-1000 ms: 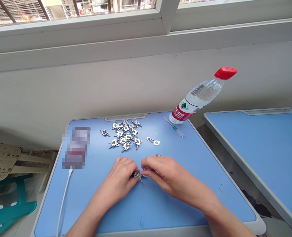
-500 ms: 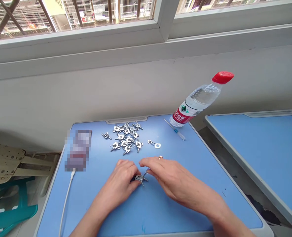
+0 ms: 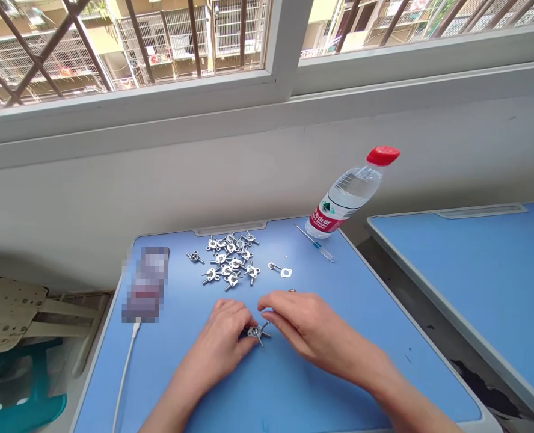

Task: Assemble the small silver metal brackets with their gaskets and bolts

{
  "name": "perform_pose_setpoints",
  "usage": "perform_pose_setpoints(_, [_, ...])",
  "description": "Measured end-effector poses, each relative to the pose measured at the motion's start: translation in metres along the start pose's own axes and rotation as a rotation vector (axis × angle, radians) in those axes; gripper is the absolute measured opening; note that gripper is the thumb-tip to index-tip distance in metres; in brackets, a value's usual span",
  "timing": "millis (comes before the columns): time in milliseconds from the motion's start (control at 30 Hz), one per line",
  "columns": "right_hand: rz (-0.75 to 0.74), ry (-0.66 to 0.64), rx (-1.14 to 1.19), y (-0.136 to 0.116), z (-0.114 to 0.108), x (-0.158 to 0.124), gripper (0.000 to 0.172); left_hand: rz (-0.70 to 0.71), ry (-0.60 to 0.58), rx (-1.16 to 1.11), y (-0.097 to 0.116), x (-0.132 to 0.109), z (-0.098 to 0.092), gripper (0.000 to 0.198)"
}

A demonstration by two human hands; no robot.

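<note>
My left hand (image 3: 226, 328) is closed on a small metal fitting (image 3: 256, 332) with thin rods sticking out of it, held low at the tabletop. Just to its right is my right hand (image 3: 294, 316), fingers curled and thumb close to the forefinger by one upright rod. Whether the fingertips grip that rod or something tiny is too small to tell. Beyond the hands lies a loose pile of similar metal fittings (image 3: 231, 258), with one fitting (image 3: 195, 257) apart on its left. A flat metal plate with a hole (image 3: 285, 273) and a small ringed pin (image 3: 273, 266) lie right of the pile.
The blue table (image 3: 339, 385) carries a phone (image 3: 146, 285) with a white cable (image 3: 126, 373) at left. A red-capped water bottle (image 3: 346, 201) stands at the back right, beside a thin tool with a clear handle (image 3: 316, 244). Another blue table (image 3: 465, 264) stands further right.
The view has tilted up slightly, so things sit lower in the picture. My right hand has turned a little at the fitting; my left hand keeps its hold.
</note>
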State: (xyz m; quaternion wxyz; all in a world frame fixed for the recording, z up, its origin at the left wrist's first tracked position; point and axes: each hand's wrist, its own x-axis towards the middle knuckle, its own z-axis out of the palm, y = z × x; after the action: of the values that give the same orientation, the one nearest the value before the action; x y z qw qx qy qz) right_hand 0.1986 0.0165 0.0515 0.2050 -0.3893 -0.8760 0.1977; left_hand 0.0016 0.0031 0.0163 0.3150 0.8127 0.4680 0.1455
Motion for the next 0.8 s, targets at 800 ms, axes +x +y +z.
perform_pose_setpoints(800, [-0.209,0.158,-0.178,0.006,0.007,0.000,0.045,-0.022,-0.016,0.089,-0.005,-0.005,0.007,0.013])
